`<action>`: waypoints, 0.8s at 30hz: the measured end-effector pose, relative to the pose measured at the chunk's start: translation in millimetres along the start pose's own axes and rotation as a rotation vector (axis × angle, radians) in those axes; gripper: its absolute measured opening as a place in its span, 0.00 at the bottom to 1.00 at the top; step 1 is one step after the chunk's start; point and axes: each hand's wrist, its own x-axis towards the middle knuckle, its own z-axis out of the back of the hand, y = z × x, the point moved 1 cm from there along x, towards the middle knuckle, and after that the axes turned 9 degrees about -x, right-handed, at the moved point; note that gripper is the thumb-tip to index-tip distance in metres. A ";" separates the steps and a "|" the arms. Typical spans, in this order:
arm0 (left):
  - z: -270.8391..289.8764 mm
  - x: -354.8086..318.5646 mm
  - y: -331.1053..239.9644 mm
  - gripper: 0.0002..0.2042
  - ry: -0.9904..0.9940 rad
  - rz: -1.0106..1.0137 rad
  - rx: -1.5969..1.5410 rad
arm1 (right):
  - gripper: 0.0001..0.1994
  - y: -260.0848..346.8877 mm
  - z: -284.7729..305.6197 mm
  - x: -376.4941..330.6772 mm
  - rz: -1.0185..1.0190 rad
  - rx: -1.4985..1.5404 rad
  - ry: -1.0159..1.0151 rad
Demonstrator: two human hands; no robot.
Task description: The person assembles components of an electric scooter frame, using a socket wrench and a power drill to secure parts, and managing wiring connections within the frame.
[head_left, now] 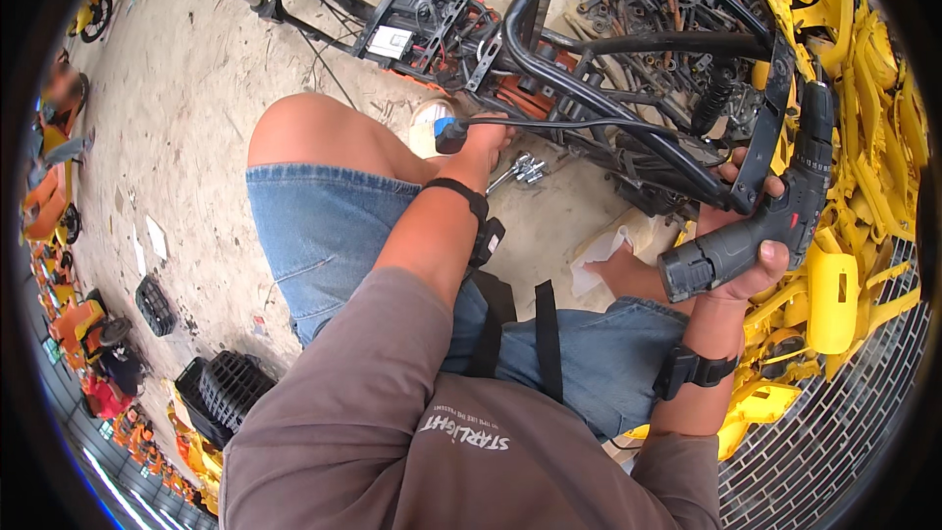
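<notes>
A black tubular vehicle frame [628, 108] lies on its side ahead of me, with wires and a shock absorber [712, 103] on it. My right hand [751, 270] is wrapped round the grip of a black cordless drill [800, 196], whose chuck points away from me. Its fingertips also show beside the frame's flat end bar [770, 128]. My left hand [481, 145] is closed near the middle of the frame; what its fingers hold is hidden. A black cable with a blue-ended connector [449, 133] passes across that hand. Silver sockets [530, 169] lie on the floor just beyond it.
Rusty bolts and metal parts [657, 0] are heaped beyond the frame. Yellow plastic panels [834, 304] pile up on the right. A pale tape roll [429, 128] sits by my left knee. Black crates [231, 388] and orange vehicles [59, 206] stand at the left.
</notes>
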 end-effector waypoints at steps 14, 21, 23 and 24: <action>-15.4 -20.7 -18.2 0.07 0.177 -0.346 0.652 | 0.32 2.1 2.7 -2.4 -0.021 0.032 0.002; 3.1 -37.6 -6.4 0.10 0.314 -0.297 1.437 | 0.31 5.8 2.2 4.5 -0.072 0.185 0.061; 7.5 -40.3 -8.7 0.10 0.314 -0.248 1.306 | 0.33 8.1 1.2 3.5 -0.083 0.191 -0.007; 7.9 -44.1 -11.7 0.10 0.376 -0.329 1.431 | 0.32 8.0 0.6 2.6 -0.085 0.183 -0.082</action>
